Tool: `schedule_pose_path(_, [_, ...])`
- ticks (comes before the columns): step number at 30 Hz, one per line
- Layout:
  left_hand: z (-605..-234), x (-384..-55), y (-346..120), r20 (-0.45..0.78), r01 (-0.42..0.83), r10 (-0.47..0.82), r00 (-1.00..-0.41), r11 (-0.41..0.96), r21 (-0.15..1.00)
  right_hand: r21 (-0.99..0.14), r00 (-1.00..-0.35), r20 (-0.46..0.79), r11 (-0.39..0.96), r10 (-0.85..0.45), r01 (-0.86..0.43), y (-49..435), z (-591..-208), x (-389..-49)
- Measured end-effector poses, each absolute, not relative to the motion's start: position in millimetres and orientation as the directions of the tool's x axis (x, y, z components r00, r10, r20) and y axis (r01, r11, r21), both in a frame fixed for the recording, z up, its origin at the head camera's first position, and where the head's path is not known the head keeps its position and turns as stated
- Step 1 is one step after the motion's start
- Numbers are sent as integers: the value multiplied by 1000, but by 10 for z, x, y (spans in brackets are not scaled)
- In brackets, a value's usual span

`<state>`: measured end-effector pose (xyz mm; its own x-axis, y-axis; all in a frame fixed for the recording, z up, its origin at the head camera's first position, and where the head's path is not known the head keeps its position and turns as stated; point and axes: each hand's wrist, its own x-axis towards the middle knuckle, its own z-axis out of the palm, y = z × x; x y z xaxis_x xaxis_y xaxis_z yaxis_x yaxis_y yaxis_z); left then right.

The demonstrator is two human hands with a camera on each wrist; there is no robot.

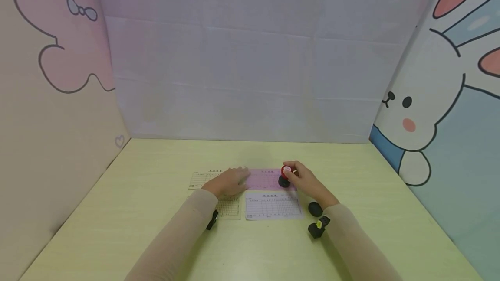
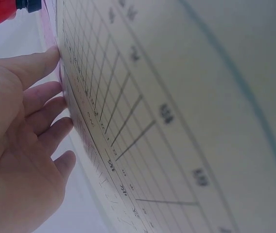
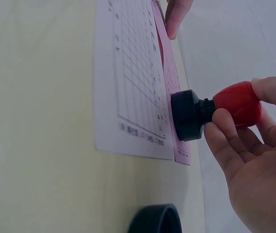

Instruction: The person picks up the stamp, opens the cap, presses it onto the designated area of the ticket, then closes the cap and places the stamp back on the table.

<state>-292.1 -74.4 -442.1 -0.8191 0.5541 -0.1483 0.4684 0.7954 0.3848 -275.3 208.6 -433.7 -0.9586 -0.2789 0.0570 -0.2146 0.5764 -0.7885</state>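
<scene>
My right hand (image 1: 308, 184) pinches the red handle of a stamp (image 3: 237, 103) between thumb and fingers. The stamp's round black base (image 1: 284, 182) stands upright on the right end of a pink printed form (image 1: 261, 180). At that form's left end, my left hand (image 1: 230, 181) rests with fingers extended, fingertips (image 2: 55, 58) on the paper. A white form (image 1: 272, 208) lies just in front of the pink one. Two pale yellow forms are on the left, one at the back (image 1: 200, 179) and one in front (image 1: 230, 210), partly hidden by my left hand and sleeve.
A round black cap (image 1: 315, 209) lies on the table (image 1: 265, 250) below my right wrist, right of the white form. Small black devices are worn at both wrists. A pale backdrop (image 1: 250, 77) rises behind the table, with cartoon-printed panels on both sides.
</scene>
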Motion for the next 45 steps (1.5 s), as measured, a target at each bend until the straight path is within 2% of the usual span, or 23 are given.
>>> schedule_pose_path(27, [-4381, -2922, -768, -147, 453, 551, -822, 788, 417, -802, -954, 35, 561, -297, -204, 2090, -4276, -2781])
schedule_pose_path(36, [-4377, -2920, -786, -147, 464, 554, -819, 791, 398, -793, -949, 67, 561, -307, -237, 2077, -4265, -2770])
schedule_pose_path(45, [-4443, -2950, -795, -147, 475, 562, -814, 790, 388, -824, -957, 59, 528, -283, -207, 2087, -4309, -2760])
